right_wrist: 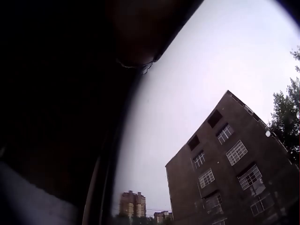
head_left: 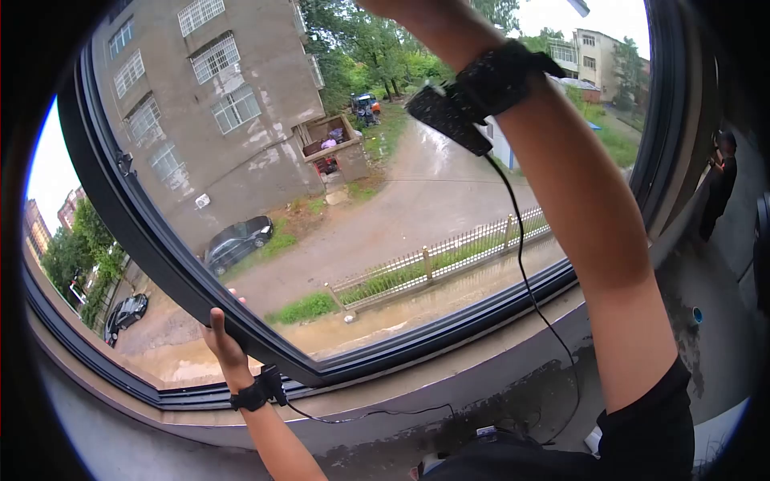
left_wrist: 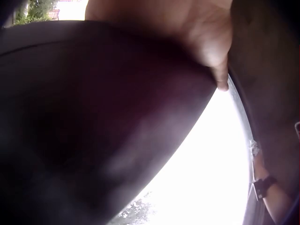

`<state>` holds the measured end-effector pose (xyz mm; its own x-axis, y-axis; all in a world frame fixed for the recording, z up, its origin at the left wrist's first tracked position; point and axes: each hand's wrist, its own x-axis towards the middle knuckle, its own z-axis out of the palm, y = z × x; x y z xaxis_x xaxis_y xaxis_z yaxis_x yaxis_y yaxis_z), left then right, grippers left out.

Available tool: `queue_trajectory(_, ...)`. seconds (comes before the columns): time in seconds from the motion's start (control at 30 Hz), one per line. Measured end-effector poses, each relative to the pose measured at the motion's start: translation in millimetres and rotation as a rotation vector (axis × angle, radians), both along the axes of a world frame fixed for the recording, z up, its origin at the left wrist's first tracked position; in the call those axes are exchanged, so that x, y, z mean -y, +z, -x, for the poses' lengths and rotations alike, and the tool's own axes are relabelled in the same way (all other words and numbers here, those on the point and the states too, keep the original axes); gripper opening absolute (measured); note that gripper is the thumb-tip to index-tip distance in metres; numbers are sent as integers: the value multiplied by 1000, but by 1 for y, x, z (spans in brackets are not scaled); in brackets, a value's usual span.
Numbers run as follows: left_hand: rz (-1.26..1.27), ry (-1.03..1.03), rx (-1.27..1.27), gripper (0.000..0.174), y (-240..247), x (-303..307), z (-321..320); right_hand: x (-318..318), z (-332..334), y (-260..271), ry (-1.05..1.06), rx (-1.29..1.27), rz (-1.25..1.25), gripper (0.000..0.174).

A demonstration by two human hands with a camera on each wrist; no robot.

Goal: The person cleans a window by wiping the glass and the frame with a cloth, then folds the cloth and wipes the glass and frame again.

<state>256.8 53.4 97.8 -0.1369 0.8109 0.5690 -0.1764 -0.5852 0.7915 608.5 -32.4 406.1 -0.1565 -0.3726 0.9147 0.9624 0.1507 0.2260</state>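
My left hand grips the lower side of a dark-framed window sash. Its thumb lies on the near face, and fingertips show beyond the frame. The left wrist view has this hand over the dark frame, which fills much of that picture. Raised high across the glass, my right hand is mostly cut off by the top of the head view. A pale crumpled wad shows at its fingers in the left wrist view, against the window's edge. In the right wrist view the wad is mostly in shadow.
Below the sash runs a window sill. Black cables hang from both wrist cameras. At far right another person stands inside the room. Outside are a building, a fence and a parked car.
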Motion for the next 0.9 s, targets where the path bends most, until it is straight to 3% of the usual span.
queue_trajectory(0.03,-19,-13,-4,72,1,0,-2,-17,48,-12,137,50,-50,32)
queue_trajectory(0.07,-16,-14,-5,70,4,4,-5,-30,93,-24,408,113,166,32)
queue_trajectory(0.1,-16,-34,-47,67,8,8,-7,-47,134,-34,-45,208,102,44)
queue_trajectory(0.13,-26,-39,-64,66,9,8,-6,-70,175,-50,35,229,60,46)
queue_trajectory(0.2,-57,-47,-65,64,7,4,-5,-77,218,-77,1,169,24,51)
queue_trajectory(0.27,-62,-39,-64,62,9,4,-7,-73,222,-82,-120,86,27,54)
queue_trajectory(0.37,-74,-54,-77,63,8,2,-4,-60,185,-91,-18,324,166,55)
queue_trajectory(0.43,-84,-58,-75,64,6,2,-4,-53,157,-101,-55,588,144,54)
queue_trajectory(0.57,-29,-26,-55,68,-1,-3,1,-40,101,-109,-173,705,160,51)
queue_trajectory(0.63,-22,-33,-21,70,-5,-7,5,-38,66,-108,-85,775,274,49)
queue_trajectory(0.7,28,4,-33,72,-16,-17,18,-22,23,-97,-159,724,193,48)
queue_trajectory(0.8,27,31,-78,75,-9,-7,19,3,-51,-79,-46,575,250,48)
queue_trajectory(0.9,34,79,-75,79,-17,-15,34,29,-139,-63,-104,431,221,47)
